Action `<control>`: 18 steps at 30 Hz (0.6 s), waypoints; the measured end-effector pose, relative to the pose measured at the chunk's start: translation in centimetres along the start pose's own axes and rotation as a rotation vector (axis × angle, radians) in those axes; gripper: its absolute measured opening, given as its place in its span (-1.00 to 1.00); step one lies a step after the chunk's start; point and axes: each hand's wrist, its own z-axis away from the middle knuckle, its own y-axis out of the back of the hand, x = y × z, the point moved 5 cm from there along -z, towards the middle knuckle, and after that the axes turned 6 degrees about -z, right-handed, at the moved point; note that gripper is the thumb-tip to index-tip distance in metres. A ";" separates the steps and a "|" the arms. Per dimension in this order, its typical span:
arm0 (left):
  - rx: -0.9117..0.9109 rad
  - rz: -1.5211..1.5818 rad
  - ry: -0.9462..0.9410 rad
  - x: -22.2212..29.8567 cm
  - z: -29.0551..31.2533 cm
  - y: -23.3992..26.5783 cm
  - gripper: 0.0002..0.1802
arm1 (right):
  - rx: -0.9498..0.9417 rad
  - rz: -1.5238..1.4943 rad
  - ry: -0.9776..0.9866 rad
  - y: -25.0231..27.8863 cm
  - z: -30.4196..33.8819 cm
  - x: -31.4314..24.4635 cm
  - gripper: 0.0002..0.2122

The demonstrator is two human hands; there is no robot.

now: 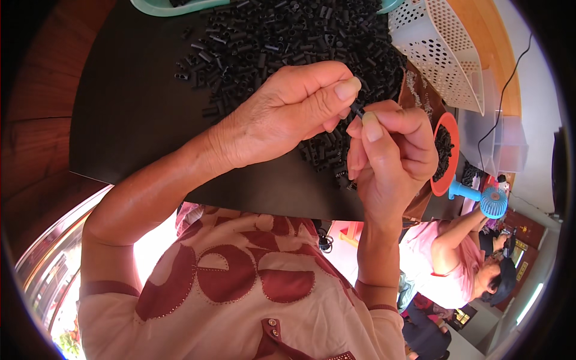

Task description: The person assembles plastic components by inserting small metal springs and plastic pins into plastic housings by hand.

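Both of my hands are raised over the near side of a heap of small black plastic tubes (288, 42). Thumb and fingers of my left hand (282, 111) are pinched together, as are those of my right hand (393, 156). A small dark piece (359, 111) bridges the narrow gap between the two sets of fingertips. It looks like one of the black tubes, but the fingers cover most of it. More black tubes (324, 150) lie on the dark table (138, 114) below my hands.
A white perforated basket (435, 51) stands at the far right. Nearer are an orange dish (454, 144) of small black parts and a blue handheld fan (494, 203). Clear plastic boxes (510, 147) lie beyond. A teal tray (180, 8) edges in at the top; a person in pink (447, 258) is at right.
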 end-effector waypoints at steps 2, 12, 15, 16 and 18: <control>-0.017 0.010 -0.016 0.0 -0.1 -0.1 -0.63 | -0.004 -0.009 0.002 0.0 0.1 0.0 -0.92; -0.030 0.003 -0.011 0.0 0.0 -0.2 -0.62 | 0.047 -0.049 0.004 -0.2 0.5 0.2 -0.91; -0.035 0.001 0.002 0.0 0.0 -0.2 -0.63 | 0.055 -0.045 0.010 -0.3 0.6 0.3 -0.91; -0.026 -0.004 -0.006 0.1 0.0 -0.1 -0.63 | 0.055 -0.047 0.015 -0.3 0.6 0.3 -0.91; -0.017 -0.008 -0.015 0.1 0.1 0.0 -0.64 | 0.059 -0.052 0.011 -0.5 0.6 0.6 -0.91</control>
